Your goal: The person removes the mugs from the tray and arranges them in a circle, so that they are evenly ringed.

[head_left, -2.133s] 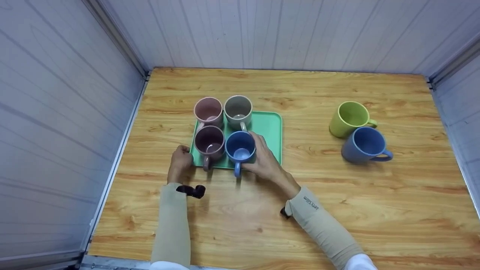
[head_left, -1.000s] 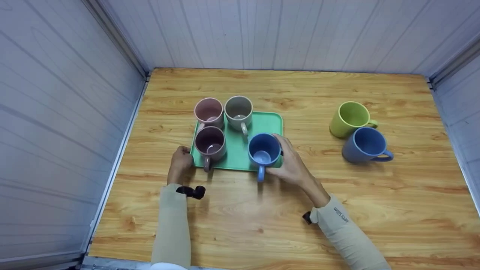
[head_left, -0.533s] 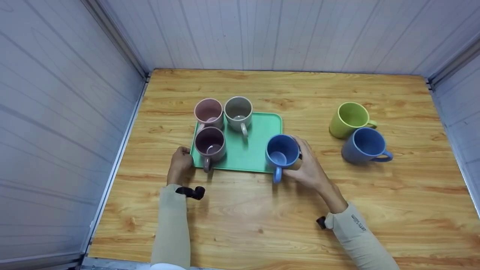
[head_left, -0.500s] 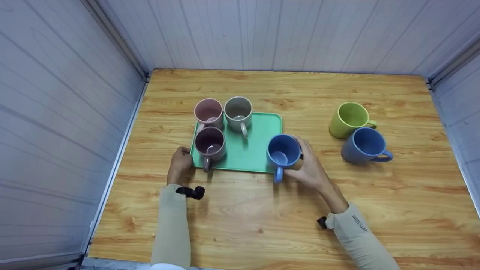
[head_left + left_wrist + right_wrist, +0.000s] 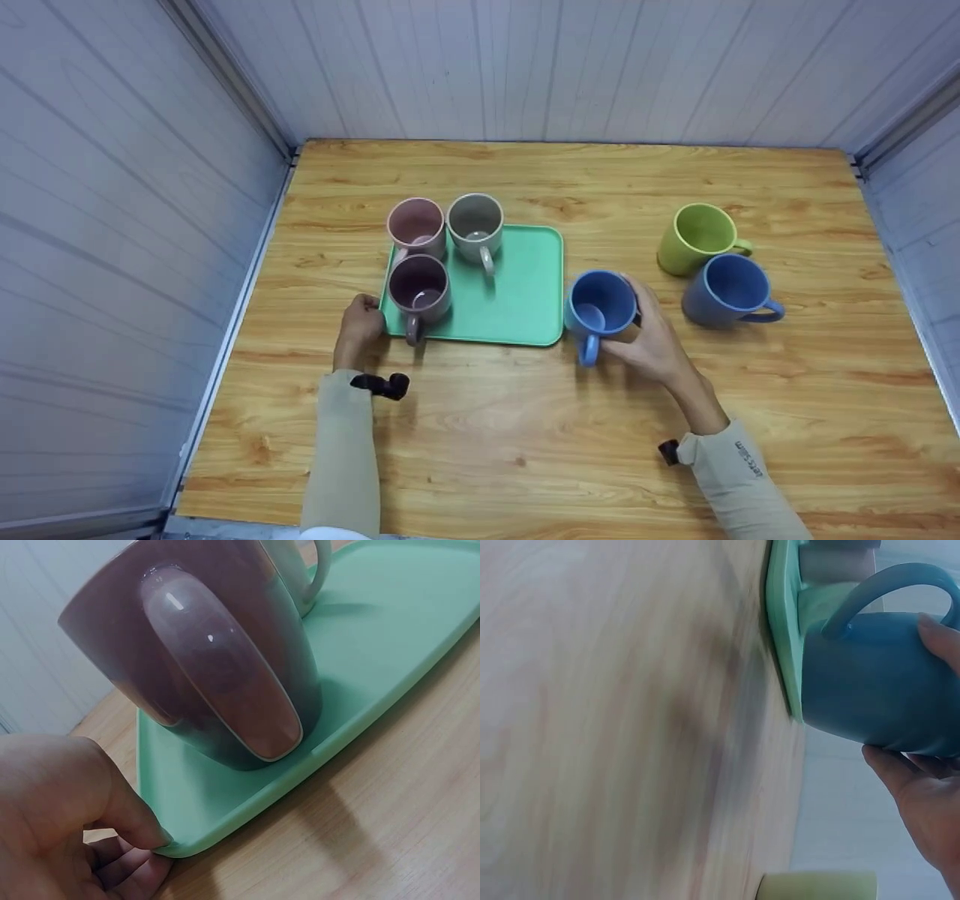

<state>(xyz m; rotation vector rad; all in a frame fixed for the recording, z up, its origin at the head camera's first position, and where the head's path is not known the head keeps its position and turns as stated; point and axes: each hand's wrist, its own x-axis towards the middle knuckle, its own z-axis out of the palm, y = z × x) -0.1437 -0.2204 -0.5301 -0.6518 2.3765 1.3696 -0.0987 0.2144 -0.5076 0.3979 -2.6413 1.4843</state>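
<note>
My right hand (image 5: 654,337) grips a blue mug (image 5: 600,304) round its side, thumb near the handle. In the head view this mug is just past the right edge of the green tray (image 5: 517,315). The right wrist view shows the mug (image 5: 881,682) lifted above the table. At the tray's front left corner, my left hand (image 5: 361,319) pinches the rim between thumb and fingers. A dark purple mug (image 5: 420,292) stands on the tray close to that hand. Behind it on the tray are a pink mug (image 5: 417,229) and a grey mug (image 5: 475,225).
To the right on the wooden table (image 5: 480,435) stand a yellow-green mug (image 5: 686,244) and a second blue mug (image 5: 712,296), side by side, handles pointing right. White panel walls (image 5: 480,67) enclose the back and sides of the table.
My right hand has carried the blue mug rightward, from beside the purple mug to beyond the tray's right edge. My left hand has stayed at the tray corner, and the other mugs have not moved.
</note>
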